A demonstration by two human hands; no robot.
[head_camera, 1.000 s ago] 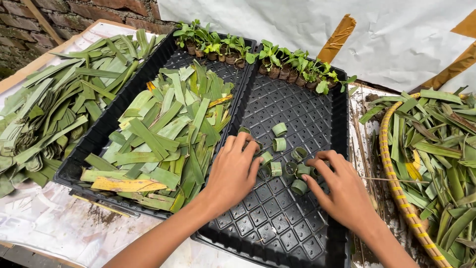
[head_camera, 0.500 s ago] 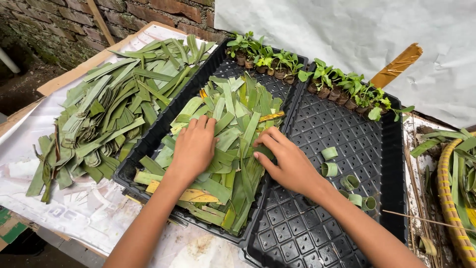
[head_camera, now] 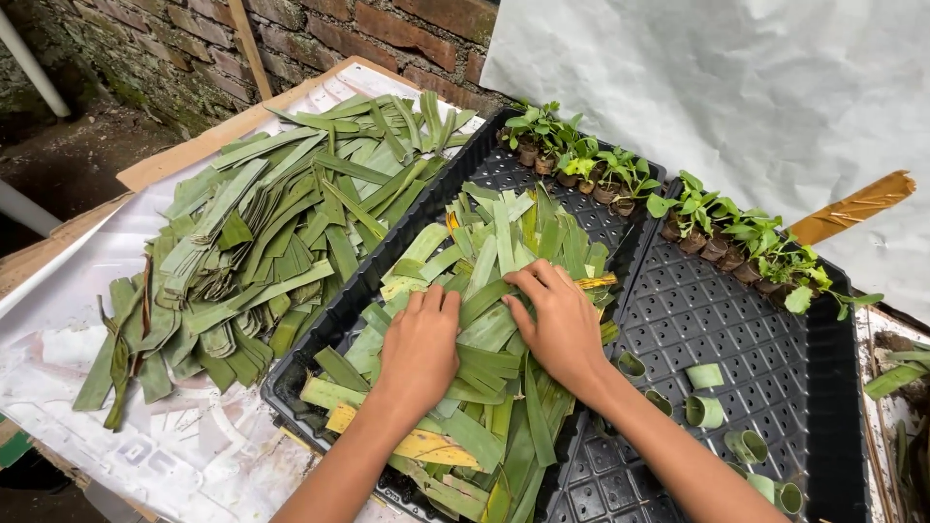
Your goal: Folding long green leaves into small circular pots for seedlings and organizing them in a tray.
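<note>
Here, in the lower middle of the frame, a heap of cut green leaf strips (head_camera: 484, 320) lies in the left-hand black plastic grid tray (head_camera: 320, 349), and both hands rest on top of it. The left hand (head_camera: 421, 344) lies flat with its fingers spread, its grip apart and clamped on nothing, seemingly pressing the loose strips down so they stay put. The right hand (head_camera: 557, 324) is just beside it, fingers slightly curled over the strips; whether its grip has closed on any single strip I cannot tell. To the right, small rolled green leaf cups (head_camera: 705, 412) stand in the second black tray (head_camera: 775, 320), with a row of small seedlings in dark pots (head_camera: 678, 208) along its upper edge. At the upper left, a larger pile of long leaf strips (head_camera: 262, 232) covers the white-sheeted table (head_camera: 68, 358).
</note>
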